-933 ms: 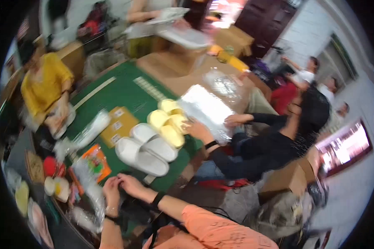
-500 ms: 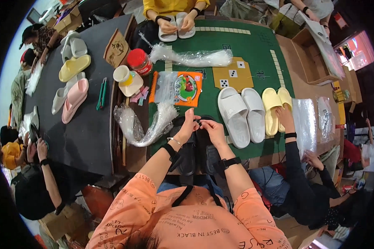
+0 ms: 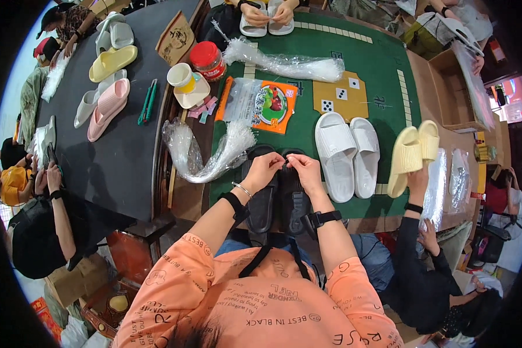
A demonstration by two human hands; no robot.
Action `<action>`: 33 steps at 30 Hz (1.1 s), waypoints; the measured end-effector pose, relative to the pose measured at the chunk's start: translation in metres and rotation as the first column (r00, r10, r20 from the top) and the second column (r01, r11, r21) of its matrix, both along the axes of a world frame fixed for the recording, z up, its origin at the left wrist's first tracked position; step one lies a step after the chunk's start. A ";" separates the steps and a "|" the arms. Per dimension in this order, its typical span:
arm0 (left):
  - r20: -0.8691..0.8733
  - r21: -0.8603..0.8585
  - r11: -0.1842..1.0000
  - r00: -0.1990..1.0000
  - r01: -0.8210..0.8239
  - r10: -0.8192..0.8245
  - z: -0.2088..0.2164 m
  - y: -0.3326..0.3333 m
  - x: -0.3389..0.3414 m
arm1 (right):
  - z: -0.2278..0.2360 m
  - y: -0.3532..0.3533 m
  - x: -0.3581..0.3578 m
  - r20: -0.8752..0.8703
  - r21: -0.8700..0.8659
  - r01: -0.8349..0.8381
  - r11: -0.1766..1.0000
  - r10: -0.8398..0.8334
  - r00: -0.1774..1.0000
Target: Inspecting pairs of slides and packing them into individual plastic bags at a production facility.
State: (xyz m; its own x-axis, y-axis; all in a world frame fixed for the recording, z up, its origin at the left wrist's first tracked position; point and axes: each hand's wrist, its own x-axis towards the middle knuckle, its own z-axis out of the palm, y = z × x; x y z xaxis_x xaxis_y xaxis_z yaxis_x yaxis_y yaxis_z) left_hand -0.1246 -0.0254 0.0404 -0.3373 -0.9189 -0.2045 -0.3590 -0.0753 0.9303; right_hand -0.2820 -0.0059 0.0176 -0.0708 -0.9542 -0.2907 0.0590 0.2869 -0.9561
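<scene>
My left hand (image 3: 264, 172) and my right hand (image 3: 305, 173) meet fingertip to fingertip above a pair of black slippers. Both are pinched closed at a small dark bit between them, too small to name. Under my left hand lies one black slipper (image 3: 261, 204); the other black slipper (image 3: 294, 204) is beside it, under my right hand. Their far ends are partly covered by my hands. Left of them is a bundle of clear plastic strands (image 3: 197, 159). To the right rests a pair of white slippers (image 3: 337, 162).
An orange snack bag (image 3: 258, 104), a red-lidded jar (image 3: 209, 61) and a cup (image 3: 181, 76) stand beyond. At right, a co-worker's hand (image 3: 417, 181) holds yellow slippers (image 3: 405, 159) near clear plastic bags (image 3: 437, 188). More slippers (image 3: 108, 109) lie on the dark left table (image 3: 127, 174).
My fingers have closed together; my left hand's fingers were raised before. The co-worker on the right has lifted the yellow slippers off the green mat. The whole view has shifted slightly.
</scene>
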 end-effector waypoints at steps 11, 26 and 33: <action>-0.305 0.151 0.974 0.930 -0.167 0.207 -0.031 -0.005 -0.002 | 0.002 -0.005 0.007 0.177 0.004 0.064 0.998 -0.063 0.982; -0.359 0.256 0.946 0.889 -0.201 0.286 -0.030 -0.011 -0.002 | -0.004 -0.011 0.012 0.211 0.013 0.053 0.999 -0.054 0.976; -0.376 0.250 0.939 0.870 -0.237 0.319 -0.036 -0.012 -0.005 | -0.003 -0.012 0.013 0.227 0.023 0.046 0.999 -0.050 0.973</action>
